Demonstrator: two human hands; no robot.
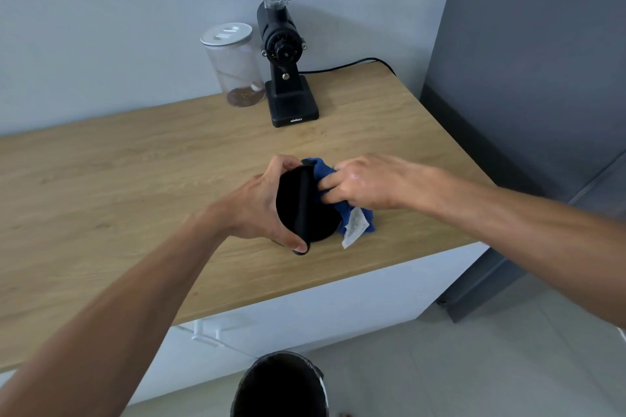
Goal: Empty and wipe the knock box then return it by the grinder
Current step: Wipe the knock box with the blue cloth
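At frame centre, the left hand point(267, 210) clamps its grip around the tilted knock box point(305, 210) above the bench point(135, 179) while the right hand point(362, 183) pinches a blue cloth point(355, 223) inside; hard wiping could twist the box loose.

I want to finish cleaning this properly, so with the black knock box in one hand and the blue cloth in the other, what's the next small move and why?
Probably sweep the blue cloth around inside the round black knock box. The left hand holds the box tilted above the wooden counter, the right hand presses the cloth into its mouth, and it is not yet back beside the black coffee grinder.
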